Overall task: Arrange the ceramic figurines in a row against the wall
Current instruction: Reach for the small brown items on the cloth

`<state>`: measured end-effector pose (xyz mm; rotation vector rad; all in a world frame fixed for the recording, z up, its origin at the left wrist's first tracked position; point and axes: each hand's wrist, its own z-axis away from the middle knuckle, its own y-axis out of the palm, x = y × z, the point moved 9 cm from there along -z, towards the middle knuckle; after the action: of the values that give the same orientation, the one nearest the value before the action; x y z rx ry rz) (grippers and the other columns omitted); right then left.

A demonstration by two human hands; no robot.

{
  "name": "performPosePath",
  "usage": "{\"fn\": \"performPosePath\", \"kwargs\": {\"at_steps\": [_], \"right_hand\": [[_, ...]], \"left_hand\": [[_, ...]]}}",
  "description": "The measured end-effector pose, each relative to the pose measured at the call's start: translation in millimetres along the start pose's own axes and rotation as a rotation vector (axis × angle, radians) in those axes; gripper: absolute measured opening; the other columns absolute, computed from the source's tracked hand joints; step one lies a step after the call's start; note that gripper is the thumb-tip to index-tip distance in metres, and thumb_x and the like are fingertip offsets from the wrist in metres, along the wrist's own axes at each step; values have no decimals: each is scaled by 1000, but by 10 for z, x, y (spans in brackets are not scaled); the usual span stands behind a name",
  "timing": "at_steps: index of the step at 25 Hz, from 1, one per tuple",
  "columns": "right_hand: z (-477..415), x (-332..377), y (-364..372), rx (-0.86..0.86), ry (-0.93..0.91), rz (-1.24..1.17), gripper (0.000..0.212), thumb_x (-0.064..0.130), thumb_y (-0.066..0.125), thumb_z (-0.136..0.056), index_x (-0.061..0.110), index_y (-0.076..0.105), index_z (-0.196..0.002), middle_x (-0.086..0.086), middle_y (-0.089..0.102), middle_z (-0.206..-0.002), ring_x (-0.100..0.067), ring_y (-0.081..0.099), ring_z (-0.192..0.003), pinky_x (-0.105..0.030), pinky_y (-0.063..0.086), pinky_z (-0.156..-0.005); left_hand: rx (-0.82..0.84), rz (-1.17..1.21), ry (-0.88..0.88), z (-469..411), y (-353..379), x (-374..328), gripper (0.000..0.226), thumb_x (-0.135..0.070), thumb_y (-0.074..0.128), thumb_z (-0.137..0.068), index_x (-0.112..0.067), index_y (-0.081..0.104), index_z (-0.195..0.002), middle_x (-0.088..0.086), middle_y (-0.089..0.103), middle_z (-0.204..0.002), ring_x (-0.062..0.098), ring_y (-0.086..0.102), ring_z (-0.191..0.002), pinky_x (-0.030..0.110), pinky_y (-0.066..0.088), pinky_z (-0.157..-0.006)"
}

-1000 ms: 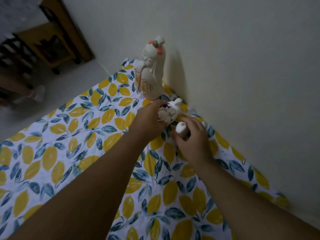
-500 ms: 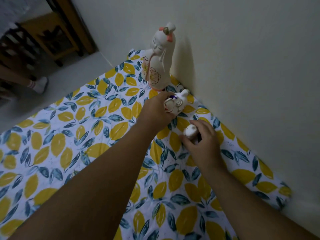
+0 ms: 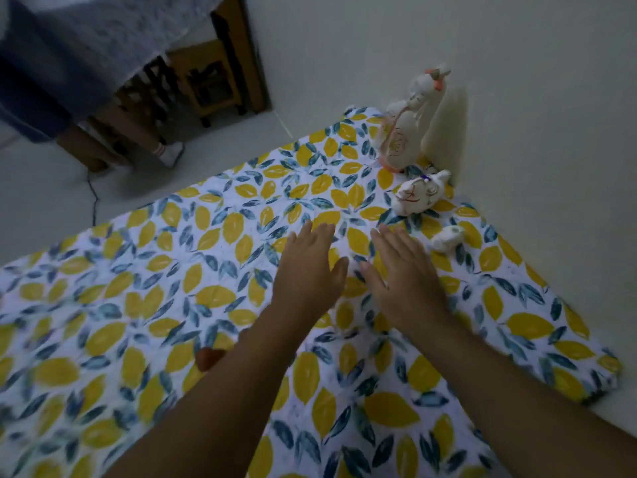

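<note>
Three white ceramic figurines stand in a line along the pale wall [image 3: 517, 98]. The tall lady figurine [image 3: 406, 129] with orange hair ornaments is farthest. A round cat figurine [image 3: 418, 198] sits beside it. The smallest white figurine [image 3: 446, 238] is nearest me. All rest on a cloth [image 3: 172, 288] printed with yellow lemons and blue leaves. My left hand [image 3: 310, 270] and my right hand [image 3: 406, 277] hover flat over the cloth, fingers spread, holding nothing, a short way in front of the figurines.
A small orange-brown object [image 3: 208, 358] pokes out beside my left forearm. Beyond the cloth lies pale floor [image 3: 51, 188], with wooden furniture [image 3: 213, 77] at the back. A person's legs and a white sock [image 3: 170, 153] stand at the upper left.
Both hands let go of the cat and the small figurine and drew back toward me, opening flat. The view tilted and swung, showing more floor and furniture.
</note>
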<state>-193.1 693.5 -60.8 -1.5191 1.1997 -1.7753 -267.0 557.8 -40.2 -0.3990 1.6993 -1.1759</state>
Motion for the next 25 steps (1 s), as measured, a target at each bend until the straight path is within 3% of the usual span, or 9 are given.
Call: {"fn": "performPosePath", "kwargs": {"at_steps": [5,8,12,14,16,19,22,25], "right_hand": [[446,999,642,219,-187,-5,59,38,42,-103,29,26,-159,7,19,-168,-12,6,-155,-36,1,-124],[714,1350,1012,357,-240,-33,68,36,48,-97,32,23,-159,6,18,-169,-15,7,-155,-42,12,-125],[804,1581,1371,450,-186,-114,67,25,60,-98,28,30,-157,-2,32,-164,-24,27,-150,-47,33,-117],[773,1584,1430,404,-119,-186,59,17,62,-98,24,40,-152,-8,49,-153,-30,46,-137,-49,44,-105],[745,1559,1433,348,-63,-223,48,11,63,-96,21,51,-142,-14,59,-137,-37,57,-120,-52,51,-92],[734,1446,1321,291,-29,-318,37,6,62,-93,19,58,-127,-12,64,-122,-33,62,-109,-51,54,-85],[729,924,934,148,68,-456,33,10,66,-95,25,58,-123,-5,59,-127,-22,58,-114,-41,55,-89],[755,72,369,-43,218,-517,32,18,70,-95,38,55,-113,8,59,-116,-9,59,-105,-29,53,-83]], "left_hand": [[-130,-15,-166,1089,-636,796,57,-37,53,-99,-11,40,-148,10,40,-156,28,20,-149,45,10,-120],[-87,73,-274,1513,-690,1208,60,-40,43,-96,-15,38,-150,7,35,-158,25,16,-150,42,8,-120],[24,35,-268,1756,-496,1463,55,-25,56,-92,-11,46,-145,11,43,-153,32,36,-141,46,36,-109],[10,29,-232,1758,-424,1495,44,-4,60,-90,-8,57,-134,13,54,-139,35,53,-121,44,49,-89],[-12,39,-200,1725,-372,1502,44,9,60,-85,-6,61,-126,15,60,-123,36,58,-104,42,50,-75],[-65,50,-221,1618,-356,1511,40,5,64,-87,-8,60,-124,12,65,-105,31,60,-92,36,46,-70],[-27,128,-97,1332,-196,1036,20,7,67,-83,-5,62,-98,9,59,-84,29,53,-78,47,48,-67],[39,222,27,890,140,283,28,3,75,-81,-5,67,-107,9,63,-91,27,57,-83,47,51,-75]]}}
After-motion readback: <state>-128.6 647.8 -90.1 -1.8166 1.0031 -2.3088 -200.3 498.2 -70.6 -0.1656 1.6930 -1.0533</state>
